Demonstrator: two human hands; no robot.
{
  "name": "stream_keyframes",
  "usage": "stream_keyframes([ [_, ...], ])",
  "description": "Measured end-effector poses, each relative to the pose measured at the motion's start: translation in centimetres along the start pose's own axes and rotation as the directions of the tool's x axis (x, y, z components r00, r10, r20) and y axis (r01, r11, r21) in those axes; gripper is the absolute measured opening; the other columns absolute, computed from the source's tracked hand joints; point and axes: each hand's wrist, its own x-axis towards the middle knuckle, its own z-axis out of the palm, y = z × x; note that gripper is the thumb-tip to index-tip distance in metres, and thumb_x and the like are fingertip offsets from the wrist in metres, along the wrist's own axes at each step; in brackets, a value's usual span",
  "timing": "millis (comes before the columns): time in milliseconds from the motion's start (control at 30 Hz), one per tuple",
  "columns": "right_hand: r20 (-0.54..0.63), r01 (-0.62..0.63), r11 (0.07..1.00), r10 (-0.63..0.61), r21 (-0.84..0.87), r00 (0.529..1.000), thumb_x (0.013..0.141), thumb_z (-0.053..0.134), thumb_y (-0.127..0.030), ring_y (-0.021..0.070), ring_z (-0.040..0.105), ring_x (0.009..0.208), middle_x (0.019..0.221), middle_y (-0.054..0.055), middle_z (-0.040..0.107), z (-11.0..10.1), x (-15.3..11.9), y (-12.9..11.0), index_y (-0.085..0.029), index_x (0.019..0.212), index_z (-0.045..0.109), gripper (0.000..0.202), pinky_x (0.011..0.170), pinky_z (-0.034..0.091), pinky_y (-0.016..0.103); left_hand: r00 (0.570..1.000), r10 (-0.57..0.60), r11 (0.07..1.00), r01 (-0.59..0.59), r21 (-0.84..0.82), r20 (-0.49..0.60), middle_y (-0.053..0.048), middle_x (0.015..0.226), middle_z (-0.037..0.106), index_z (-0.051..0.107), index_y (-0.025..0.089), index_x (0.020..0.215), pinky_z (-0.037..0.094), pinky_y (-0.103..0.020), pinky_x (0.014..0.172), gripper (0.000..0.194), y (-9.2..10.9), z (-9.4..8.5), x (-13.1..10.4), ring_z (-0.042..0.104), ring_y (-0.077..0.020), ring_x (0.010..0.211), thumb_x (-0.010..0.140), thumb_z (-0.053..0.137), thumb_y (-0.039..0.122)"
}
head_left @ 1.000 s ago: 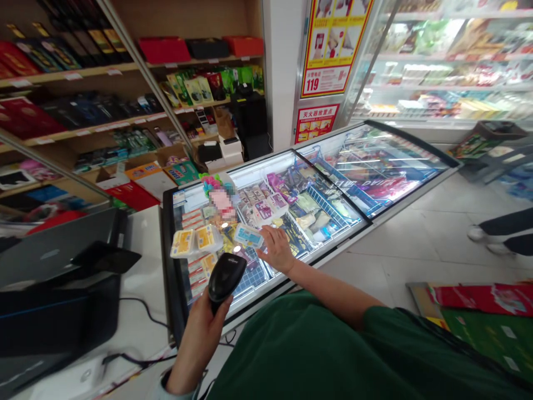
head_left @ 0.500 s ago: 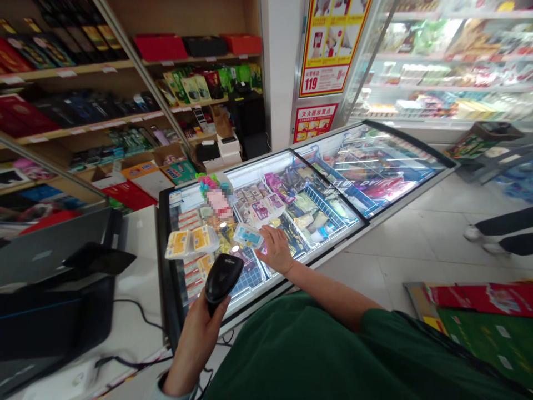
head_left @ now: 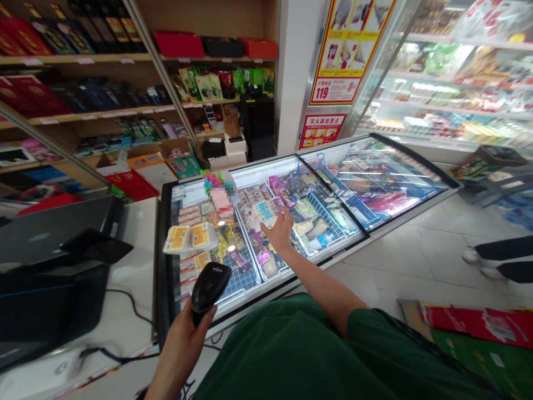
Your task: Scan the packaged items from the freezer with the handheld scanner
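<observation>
My left hand (head_left: 183, 336) is wrapped round the handle of a black barcode scanner (head_left: 211, 284), whose head points up over the near left corner of a glass-topped chest freezer (head_left: 245, 303). My right hand (head_left: 278, 230) is over the glass with thumb and fingers spread. Just beyond its thumb is a small blue-and-white package (head_left: 264, 211); whether the thumb touches it I cannot tell. Two yellow-and-white packs, a left one (head_left: 177, 239) and a right one (head_left: 203, 236), lie side by side on the freezer's left end.
A counter (head_left: 135, 239) with a dark monitor (head_left: 54, 239) and cables adjoins the freezer on the left. Colourful decoration (head_left: 211, 180) stands at the freezer's back edge. Stocked shelves (head_left: 125, 111) line the back. Another person's legs (head_left: 503, 258) show at right.
The blue-and-white package has moved away from me and to the right across the glass. My right hand has moved slightly right; the scanner has shifted left and down in view.
</observation>
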Motion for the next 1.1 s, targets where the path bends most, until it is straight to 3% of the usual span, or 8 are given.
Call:
stream_keyframes([
  [267, -0.013, 0.034, 0.998, -0.035, -0.046, 0.999, 0.08, 0.063, -0.056, 0.0358, 0.034, 0.133, 0.143, 0.026, 0.037, 1.2, 0.1, 0.8, -0.009, 0.119, 0.054, 0.062, 0.107, 0.027, 0.053, 1.0, -0.01, 1.0, 0.01, -0.002, -0.03, -0.01, 0.095, 0.075, 0.059, 0.018, 0.107, 0.055, -0.033, 0.075, 0.047, -0.7, -0.3, -0.4, 0.071, -0.029, 0.092, 0.08, 0.054, 0.056],
  [400, -0.074, 0.114, 0.993, -0.117, -0.041, 0.99, 0.084, 0.057, -0.059, 0.0348, 0.032, 0.134, 0.143, 0.026, 0.036, 0.0, -0.6, 0.6, -0.008, 0.127, 0.048, 0.067, 0.107, 0.028, 0.053, 0.999, -0.001, 1.0, 0.001, -0.006, -0.049, -0.008, 0.091, 0.075, 0.06, 0.019, 0.105, 0.055, -0.033, 0.073, 0.044, -1.0, -0.5, -0.8, 0.071, -0.0282, 0.088, 0.081, 0.054, 0.055],
  [600, -0.071, 0.303, 0.953, -0.302, -0.001, 0.951, 0.091, 0.051, -0.051, 0.0314, 0.04, 0.128, 0.135, 0.021, 0.043, -1.8, -3.6, -0.3, -0.012, 0.122, 0.052, 0.05, 0.105, 0.032, 0.049, 0.995, -0.022, 0.998, 0.016, -0.057, -0.094, -0.007, 0.09, 0.075, 0.06, 0.018, 0.104, 0.055, -0.032, 0.072, 0.042, -2.1, -1.0, -2.0, 0.071, -0.0267, 0.086, 0.081, 0.054, 0.053],
  [700, 0.039, 0.324, 0.945, -0.326, 0.043, 0.945, 0.091, 0.052, -0.049, 0.0303, 0.046, 0.119, 0.124, 0.018, 0.051, -0.9, -5.8, -1.7, -0.013, 0.118, 0.053, 0.045, 0.101, 0.037, 0.047, 0.993, -0.058, 0.996, 0.05, -0.078, -0.102, -0.007, 0.088, 0.075, 0.059, 0.018, 0.105, 0.055, -0.032, 0.071, 0.042, -3.4, -1.6, -2.9, 0.071, -0.0264, 0.083, 0.082, 0.053, 0.053],
  [800, 0.248, 0.267, 0.962, -0.272, 0.055, 0.93, 0.087, 0.057, -0.052, 0.0295, 0.052, 0.108, 0.112, 0.016, 0.056, 1.2, -8.2, -3.9, -0.013, 0.113, 0.056, 0.047, 0.094, 0.042, 0.045, 0.989, -0.102, 0.99, 0.09, -0.104, -0.112, -0.007, 0.086, 0.075, 0.059, 0.019, 0.101, 0.055, -0.033, 0.071, 0.041, -5.0, -2.4, -4.0, 0.071, -0.0264, 0.082, 0.082, 0.052, 0.054],
  [967, 0.569, 0.087, 0.996, -0.055, -0.029, 0.821, 0.074, 0.066, -0.063, 0.0307, 0.057, 0.104, 0.109, 0.016, 0.059, 5.7, -12.3, -8.5, -0.012, 0.11, 0.059, 0.063, 0.089, 0.045, 0.041, 0.97, -0.169, 0.981, 0.147, -0.128, -0.176, -0.008, 0.088, 0.075, 0.058, 0.018, 0.102, 0.055, -0.033, 0.072, 0.044, -7.4, -3.7, -6.1, 0.071, -0.0278, 0.084, 0.081, 0.052, 0.057],
  [1100, 0.653, 0.034, 0.995, 0.034, -0.091, 0.757, 0.068, 0.066, -0.069, 0.0355, 0.056, 0.109, 0.118, 0.021, 0.058, 8.8, -15.0, -11.9, -0.008, 0.12, 0.055, 0.08, 0.089, 0.045, 0.045, 0.953, -0.224, 0.971, 0.199, -0.134, -0.204, -0.008, 0.09, 0.075, 0.058, 0.019, 0.103, 0.055, -0.033, 0.072, 0.047, -9.1, -4.7, -7.9, 0.071, -0.0286, 0.087, 0.08, 0.052, 0.059],
])
